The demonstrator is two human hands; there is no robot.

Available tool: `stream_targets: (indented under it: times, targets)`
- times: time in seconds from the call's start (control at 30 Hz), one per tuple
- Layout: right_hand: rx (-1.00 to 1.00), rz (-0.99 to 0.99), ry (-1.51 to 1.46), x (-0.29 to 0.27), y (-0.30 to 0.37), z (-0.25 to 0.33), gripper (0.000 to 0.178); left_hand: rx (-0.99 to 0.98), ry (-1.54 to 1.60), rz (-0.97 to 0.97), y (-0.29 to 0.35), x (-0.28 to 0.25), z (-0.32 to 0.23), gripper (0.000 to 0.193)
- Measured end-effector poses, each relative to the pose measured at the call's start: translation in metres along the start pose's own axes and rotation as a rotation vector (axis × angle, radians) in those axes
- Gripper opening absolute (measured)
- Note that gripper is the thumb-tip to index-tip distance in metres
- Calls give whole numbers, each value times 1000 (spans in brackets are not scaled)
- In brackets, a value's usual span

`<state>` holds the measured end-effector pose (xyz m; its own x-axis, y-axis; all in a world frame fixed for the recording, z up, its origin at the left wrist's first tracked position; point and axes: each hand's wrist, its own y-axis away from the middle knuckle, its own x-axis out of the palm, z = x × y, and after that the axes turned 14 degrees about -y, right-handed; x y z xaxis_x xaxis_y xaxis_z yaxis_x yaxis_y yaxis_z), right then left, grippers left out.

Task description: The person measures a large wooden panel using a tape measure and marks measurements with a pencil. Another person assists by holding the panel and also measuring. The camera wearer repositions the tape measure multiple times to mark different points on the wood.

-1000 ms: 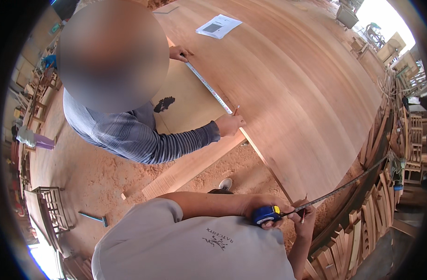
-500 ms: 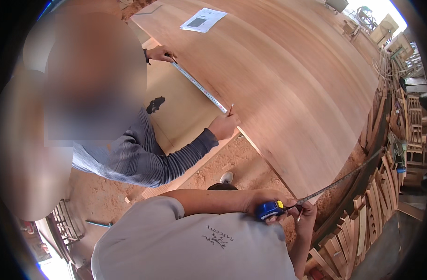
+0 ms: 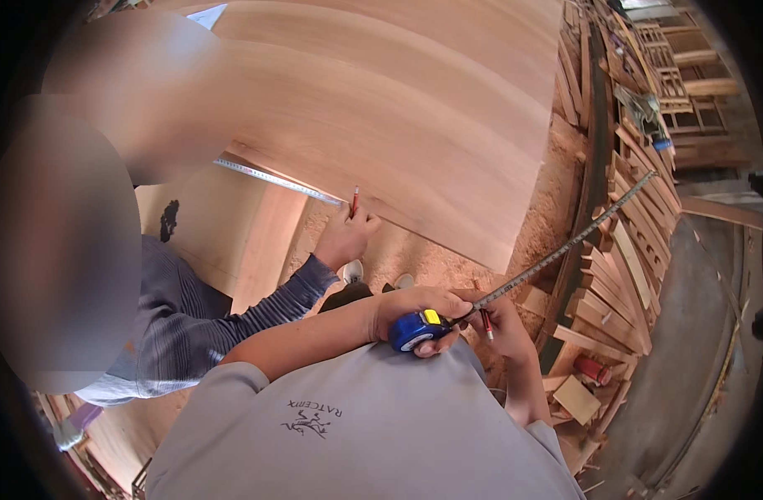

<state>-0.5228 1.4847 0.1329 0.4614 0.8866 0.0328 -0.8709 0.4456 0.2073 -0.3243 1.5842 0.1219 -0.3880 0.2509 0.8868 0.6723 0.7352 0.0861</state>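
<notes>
My left hand grips a blue tape measure case with a yellow button, held close to my chest. My right hand pinches the steel tape blade just past the case and also holds a red pencil. The blade runs up and to the right, away from me, over stacked wood. A co-worker's hand in a grey striped sleeve holds another red pencil at the edge of a large wooden panel, at the end of a metal ruler.
The co-worker stands close on my left. Stacks of wooden slats and offcuts line the right side, with chair frames behind them. Sawdust covers the ground under the panel. A grey concrete floor lies far right.
My view has swung toward the panel's right end. The co-worker's hand has come along the panel edge and now holds a pencil upright at the ruler's end. My hands still hold the tape measure.
</notes>
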Motion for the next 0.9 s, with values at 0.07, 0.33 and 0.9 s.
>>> stream_targets:
  times: [0.07, 0.33, 0.9]
  targets:
    - [52, -25, -89, 1, 12, 0, 26, -45, 33, 49, -8, -3, 2, 43]
    - [185, -410, -256, 5, 61, -24, 20, -216, 24, -74, -53, -3, 22, 42]
    - [59, -615, -16, -65, 96, -34, 8, -196, 182, -126, -123, 21, 44, 45]
